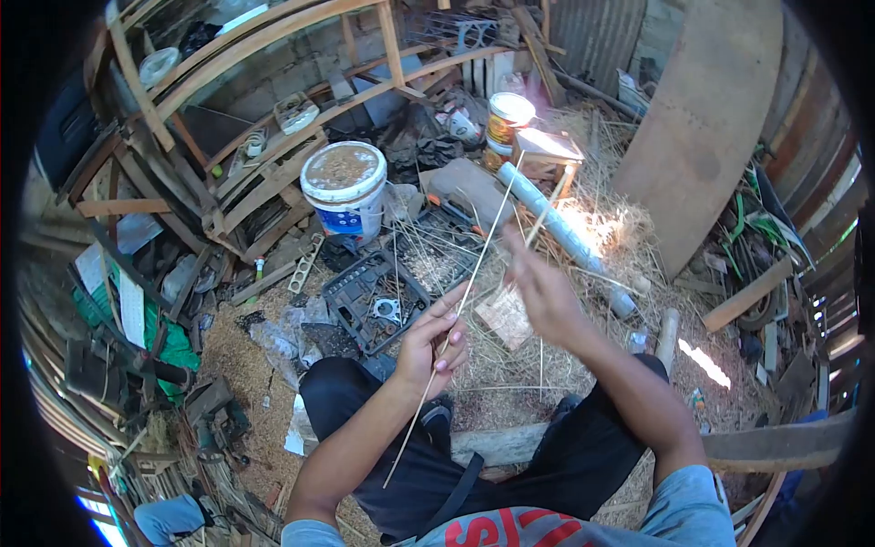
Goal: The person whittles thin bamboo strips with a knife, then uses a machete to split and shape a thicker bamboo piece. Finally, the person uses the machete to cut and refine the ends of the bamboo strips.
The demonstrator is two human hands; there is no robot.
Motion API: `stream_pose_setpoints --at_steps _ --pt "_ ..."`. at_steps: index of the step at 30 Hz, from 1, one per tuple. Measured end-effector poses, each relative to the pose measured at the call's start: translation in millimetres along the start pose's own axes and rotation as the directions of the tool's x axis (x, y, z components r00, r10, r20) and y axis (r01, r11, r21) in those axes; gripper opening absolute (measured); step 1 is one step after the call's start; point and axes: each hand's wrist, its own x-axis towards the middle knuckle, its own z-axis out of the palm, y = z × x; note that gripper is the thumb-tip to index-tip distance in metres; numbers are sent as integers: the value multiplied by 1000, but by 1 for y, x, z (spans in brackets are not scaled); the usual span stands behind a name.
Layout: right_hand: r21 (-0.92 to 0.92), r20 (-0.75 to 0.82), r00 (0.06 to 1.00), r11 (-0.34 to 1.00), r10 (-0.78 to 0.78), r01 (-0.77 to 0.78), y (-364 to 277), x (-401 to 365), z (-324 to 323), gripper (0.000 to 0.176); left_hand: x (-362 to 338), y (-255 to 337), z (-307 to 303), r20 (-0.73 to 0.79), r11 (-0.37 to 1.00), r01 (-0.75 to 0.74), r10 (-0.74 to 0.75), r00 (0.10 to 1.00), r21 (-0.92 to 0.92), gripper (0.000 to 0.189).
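Note:
A long thin stick [480,258], pale and split-looking, runs slantwise from over my left thigh up past my right hand. My left hand [436,346] is closed around its lower part, thumb and fingers pinching it. Beside its upper part is my right hand [547,296], smeared by motion, with the fingers curled together. A blurred pale strip [547,211] sticks up from those fingers; I cannot tell what it is. Below the hands, a flat wooden block [506,316] lies among loose thin sticks on the ground.
An opened black tool case [374,301] lies ahead on the left, beyond it a white bucket [344,191]. A grey pipe [570,237] lies ahead right, near a small wooden stool [547,146]. A large board [702,137] leans at right. A timber [499,445] crosses between my legs.

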Motion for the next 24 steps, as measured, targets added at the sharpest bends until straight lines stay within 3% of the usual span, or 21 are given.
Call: stream_pose_setpoints --at_steps 2,5,15,24 --pt "-130 178 977 982 -114 138 -19 -13 14 56 -2 5 4 -32 999 -8 7 999 -34 53" --pt "-142 279 934 952 -224 271 -33 -22 30 62 -2 10 3 -64 996 -1 -5 998 -86 58" --pt "-326 299 912 868 -280 374 -34 -22 30 66 -14 10 1 31 962 57 -50 998 -268 59" --pt "-410 314 891 799 -329 440 -31 -16 22 66 -17 11 4 87 962 69 -47 995 -264 58"
